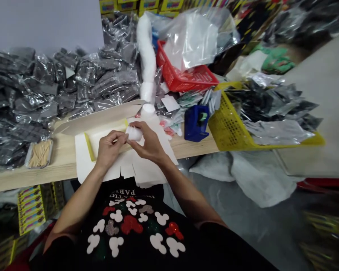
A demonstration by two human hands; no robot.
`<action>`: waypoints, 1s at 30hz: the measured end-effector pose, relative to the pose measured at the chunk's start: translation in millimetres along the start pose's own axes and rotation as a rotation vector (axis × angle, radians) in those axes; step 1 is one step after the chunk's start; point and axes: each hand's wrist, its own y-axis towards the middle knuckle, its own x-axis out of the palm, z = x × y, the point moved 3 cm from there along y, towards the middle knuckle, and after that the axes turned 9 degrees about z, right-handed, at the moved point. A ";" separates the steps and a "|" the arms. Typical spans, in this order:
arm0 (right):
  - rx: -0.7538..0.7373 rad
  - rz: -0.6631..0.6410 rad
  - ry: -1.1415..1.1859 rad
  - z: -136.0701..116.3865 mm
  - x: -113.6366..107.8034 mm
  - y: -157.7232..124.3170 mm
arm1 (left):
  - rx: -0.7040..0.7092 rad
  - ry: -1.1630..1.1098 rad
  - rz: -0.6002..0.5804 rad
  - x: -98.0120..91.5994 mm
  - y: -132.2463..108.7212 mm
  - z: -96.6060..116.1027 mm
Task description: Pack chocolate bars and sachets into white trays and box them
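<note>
Across the wooden counter [62,162], heaps of grey bagged goods [31,90] at the upper left of the frame, pushed back from the front edge, apparently to leave working room. At the top centre, a red basket [183,75] beneath a loose clear bag [190,39], with a tall column of white padding [147,49] just beside it. At the right, a yellow basket [231,128] full of bagged goods, tilted against the counter, and a blue tape dispenser [196,122] just beside it, within easy reach. At the left, a small tray of wooden sticks [39,154]. At the centre, a flat white card blank [86,165] spread under both hands, seemingly as a clean base. Left hand [110,148] and right hand [148,145] close together above it, fingers [120,137] of both curled almost shut around a small white wad [134,133], gripped from both sides and lifted off the card.
</note>
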 end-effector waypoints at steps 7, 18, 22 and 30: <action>0.108 -0.243 -0.181 2.0 22.7 8.8 | 0.053 0.031 0.461 -59.5 -14.2 -10.4; 0.033 -0.545 -0.580 -21.5 55.4 38.4 | -0.098 -0.114 0.529 -101.3 -25.4 -3.1; -0.063 -0.480 -0.049 -40.3 35.5 17.3 | -0.235 -0.242 0.352 -72.7 -19.6 -4.7; 0.274 -0.163 -0.195 26.8 -28.0 -3.6 | -0.098 0.060 -0.079 8.4 -6.5 11.4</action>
